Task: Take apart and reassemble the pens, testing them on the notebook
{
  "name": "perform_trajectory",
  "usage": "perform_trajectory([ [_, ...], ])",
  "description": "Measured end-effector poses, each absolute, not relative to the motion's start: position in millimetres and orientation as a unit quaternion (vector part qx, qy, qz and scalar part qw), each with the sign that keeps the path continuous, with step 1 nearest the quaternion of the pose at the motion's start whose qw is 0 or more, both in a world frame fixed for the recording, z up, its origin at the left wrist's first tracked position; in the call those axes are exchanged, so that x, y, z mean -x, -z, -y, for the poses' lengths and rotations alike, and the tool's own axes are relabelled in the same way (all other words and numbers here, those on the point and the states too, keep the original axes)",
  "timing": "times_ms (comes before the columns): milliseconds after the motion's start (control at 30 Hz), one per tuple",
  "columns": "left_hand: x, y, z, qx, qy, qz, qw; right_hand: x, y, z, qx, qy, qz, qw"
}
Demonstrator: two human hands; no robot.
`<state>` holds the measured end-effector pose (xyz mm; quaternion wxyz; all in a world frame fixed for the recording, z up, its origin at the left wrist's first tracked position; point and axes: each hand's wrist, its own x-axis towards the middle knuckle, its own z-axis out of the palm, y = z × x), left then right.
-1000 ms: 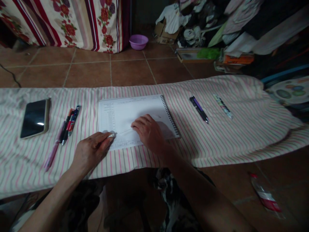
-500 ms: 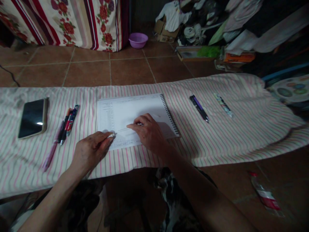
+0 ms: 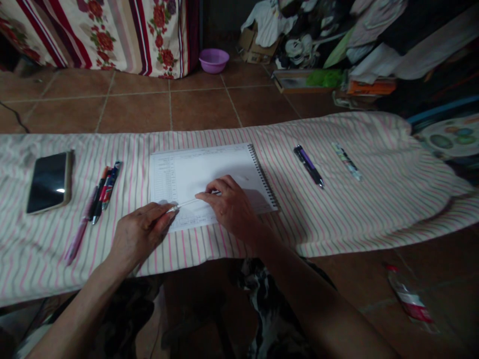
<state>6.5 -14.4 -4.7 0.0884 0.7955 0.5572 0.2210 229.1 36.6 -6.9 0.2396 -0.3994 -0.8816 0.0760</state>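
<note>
A spiral notebook point(image 3: 209, 172) lies open on a pink-striped cloth point(image 3: 374, 199), its binding at the right. My left hand point(image 3: 140, 234) pinches the left end of a thin white pen point(image 3: 187, 203) at the page's lower left corner. My right hand point(image 3: 228, 204) rests on the page with its fingers closed round the pen's other end. The pen lies almost flat across the lower part of the page.
Left of the notebook lie several pens point(image 3: 101, 192) and a dark phone point(image 3: 48, 182). To the right are a purple pen point(image 3: 309, 166) and a patterned pen point(image 3: 346, 162). A plastic bottle point(image 3: 407, 299) lies on the tiled floor. A purple bowl point(image 3: 214, 60) and piled clutter stand beyond.
Both hands stay on the pen at the notebook. The right hand's fingers have shifted slightly left along the pen, which now shows more clearly between the hands.
</note>
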Motion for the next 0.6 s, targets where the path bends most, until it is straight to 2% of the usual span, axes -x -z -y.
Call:
perform_trajectory([
  [600,-7.9,5.1,14.1,-0.795,-0.208,-0.562,0.088,-227.7,5.9,-35.2,0.399,-0.075,0.886,0.224],
])
